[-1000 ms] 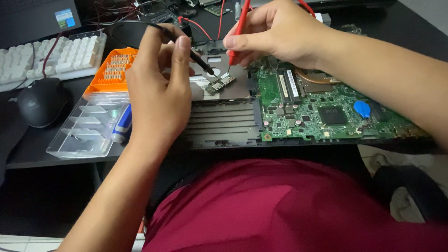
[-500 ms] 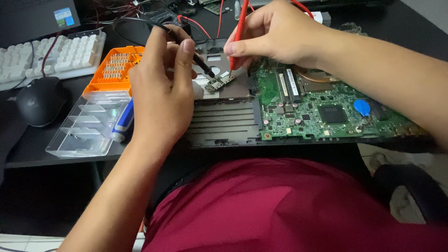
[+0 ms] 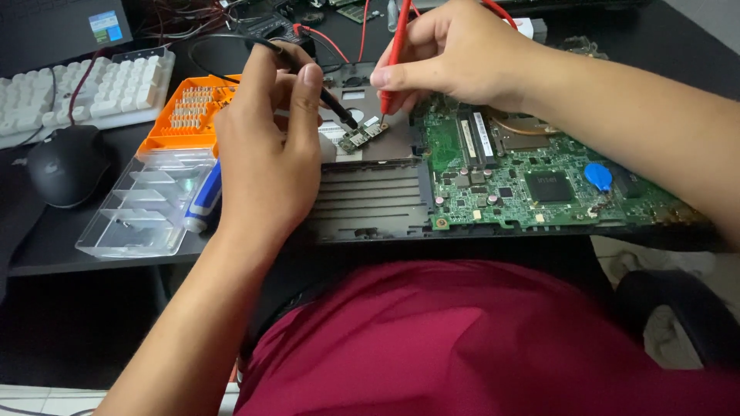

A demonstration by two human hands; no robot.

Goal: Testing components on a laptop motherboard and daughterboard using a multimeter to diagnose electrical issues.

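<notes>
my left hand (image 3: pixel 266 158) grips the black probe (image 3: pixel 327 96), my right hand (image 3: pixel 455 54) the red probe (image 3: pixel 395 54). both tips rest on the small board (image 3: pixel 362 136) at upper centre; i judge i'm mid-test, and steadiness matters next.

Orange bit case (image 3: pixel 189 115) crowds left hand (image 3: pixel 266 154).

You hold a red probe (image 3: pixel 395 54) and a black probe (image 3: pixel 335 104); green circuit board (image 3: pixel 539 177), orange bit tray (image 3: pixel 189 115), white keyboard (image 3: pixel 77 88)

Black probe (image 3: pixel 333 104) and red probe (image 3: pixel 393 62) touch small green board (image 3: pixel 362 135).
</notes>
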